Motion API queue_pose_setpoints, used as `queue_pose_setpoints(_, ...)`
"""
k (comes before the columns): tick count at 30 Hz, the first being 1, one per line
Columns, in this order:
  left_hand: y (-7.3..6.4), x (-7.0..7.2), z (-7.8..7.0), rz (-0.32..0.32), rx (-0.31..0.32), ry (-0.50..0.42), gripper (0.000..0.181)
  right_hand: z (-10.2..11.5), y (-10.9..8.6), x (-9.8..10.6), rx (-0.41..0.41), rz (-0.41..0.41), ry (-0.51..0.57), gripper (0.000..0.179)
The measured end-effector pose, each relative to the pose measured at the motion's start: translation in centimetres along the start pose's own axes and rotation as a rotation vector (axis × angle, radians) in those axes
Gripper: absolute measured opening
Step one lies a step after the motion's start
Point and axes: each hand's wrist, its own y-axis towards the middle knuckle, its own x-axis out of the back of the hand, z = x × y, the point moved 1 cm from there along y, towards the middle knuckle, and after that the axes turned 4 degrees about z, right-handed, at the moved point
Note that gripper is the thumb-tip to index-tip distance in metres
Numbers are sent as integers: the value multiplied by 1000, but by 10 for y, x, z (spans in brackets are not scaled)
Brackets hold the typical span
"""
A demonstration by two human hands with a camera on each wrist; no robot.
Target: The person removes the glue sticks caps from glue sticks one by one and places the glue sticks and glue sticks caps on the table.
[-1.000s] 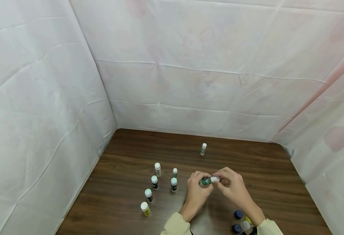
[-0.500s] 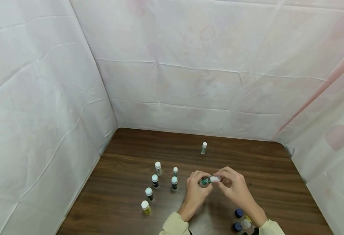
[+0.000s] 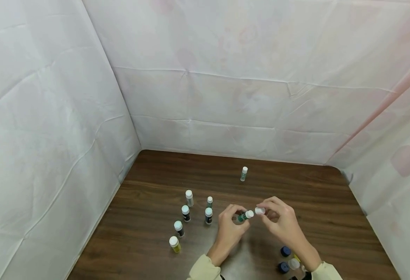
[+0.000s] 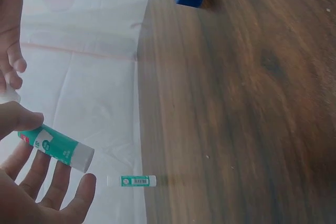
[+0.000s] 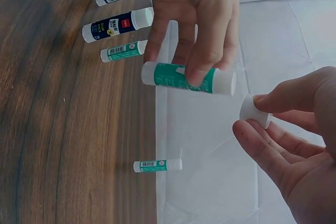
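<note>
In the head view my left hand (image 3: 230,225) grips a green-labelled glue stick (image 3: 243,216) by its body, tilted above the table. Its thumb lies across the label in the left wrist view, with the fingers under the tube. My right hand (image 3: 280,218) pinches a white cap (image 5: 255,111) between thumb and fingers. A small gap separates the cap from the stick's white upper end (image 5: 224,82). Left of the left hand stand a small green glue stick (image 3: 210,202) and a dark-labelled one (image 3: 208,216). Another small green glue stick (image 3: 243,174) stands farther back.
A column of white-capped sticks stands at the left: one pale (image 3: 189,198), two dark, one yellowish (image 3: 175,244). By the right forearm are blue-topped items (image 3: 285,251) and a whitish cap-like piece (image 3: 294,264). White cloth (image 3: 225,97) walls the wooden table (image 3: 138,217).
The white cap has come off the glue stick: the right hand has drawn it away to the right. The left hand has shifted slightly left with the stick, which now points up more.
</note>
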Motion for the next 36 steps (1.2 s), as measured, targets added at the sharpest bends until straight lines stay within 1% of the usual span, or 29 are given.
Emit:
queue_pose_setpoints(3,-3,4,3,-4,30,6,27,0,-1,0,0,-6,-12,23)
queue_pose_setpoints(6,-6,9,5,-2,73,10,28,0,-1,2,-5,-11,-18,24)
queue_pose_setpoints(12,-14,17,10,-5,156,-19,28,-1,-3,4,-25,-14,-41,24)
queue_pose_setpoints(17,-21,21,16,-22,192,-39,28,-5,-6,6,-21,-29,-57,27)
queue_pose_setpoints(23,-29,27,20,-30,244,-42,28,-9,-11,9,-25,-36,-65,29)
queue_pose_setpoints(28,-34,31,21,-47,267,-49,28,-11,-14,9,-28,-37,-72,30)
queue_pose_setpoints(36,-40,36,22,-69,275,-45,29,-16,-19,11,-58,-47,-94,31)
